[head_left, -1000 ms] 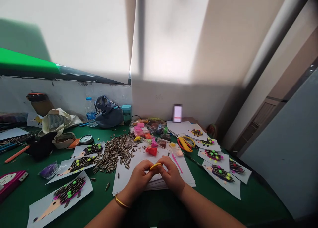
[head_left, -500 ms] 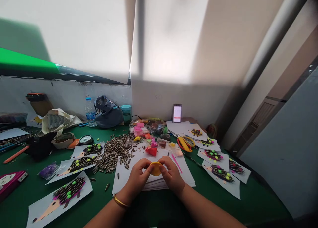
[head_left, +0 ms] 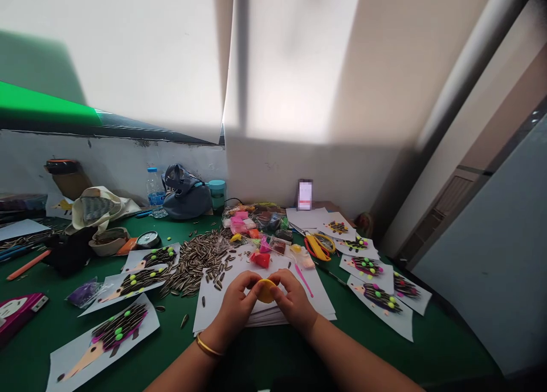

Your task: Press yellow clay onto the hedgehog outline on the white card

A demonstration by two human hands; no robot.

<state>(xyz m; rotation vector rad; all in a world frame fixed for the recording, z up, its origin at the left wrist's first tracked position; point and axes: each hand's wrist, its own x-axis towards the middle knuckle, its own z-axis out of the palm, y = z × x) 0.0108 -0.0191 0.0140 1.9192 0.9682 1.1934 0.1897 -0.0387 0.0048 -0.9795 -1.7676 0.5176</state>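
A flat, rounded yellow clay piece is pinched between both hands over a stack of white paper. My left hand grips its left edge with thumb and fingers; a gold bangle circles that wrist. My right hand closes on its right edge. Just beyond the hands lie a red clay packet and other colourful clay packets. A pink tool rests on the paper to the right of my right hand.
Sunflower seeds are heaped left of the paper. Hedgehog pictures lie on both sides. Yellow-handled scissors sit at the back right. A phone stands by the wall. A blue bag and bottle are at the back left.
The yellow piece has shifted slightly left between my fingers, and my right hand has moved a little left with it. Both hands still hold it.
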